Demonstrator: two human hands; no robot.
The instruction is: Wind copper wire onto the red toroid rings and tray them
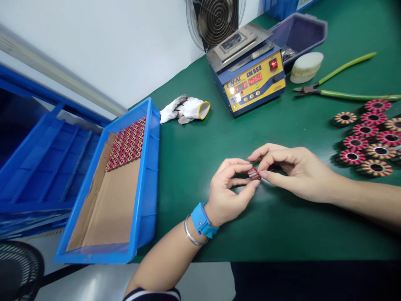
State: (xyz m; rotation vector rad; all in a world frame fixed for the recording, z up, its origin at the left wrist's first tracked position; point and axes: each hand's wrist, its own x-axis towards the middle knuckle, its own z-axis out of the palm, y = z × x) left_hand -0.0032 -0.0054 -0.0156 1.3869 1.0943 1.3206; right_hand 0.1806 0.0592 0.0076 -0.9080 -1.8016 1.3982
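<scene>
A small wound stator core, with red and dark windings on its side, sits between my two hands above the green table. Thumb and fingers of my left hand close around its left side; a blue wrist strap and a silver bangle are on that arm. My right hand pinches at the core's right end with thumb and forefinger. Some thin dark strand shows by those fingers, too small to make out. More wound stator cores, with red or tan windings, stand in rows at the right.
On the left, a blue bin lined with cardboard holds many packed cores. White gloves, a solder pot reading 426.0, a purple bin, a white pad and green-handled cutters lie farther back.
</scene>
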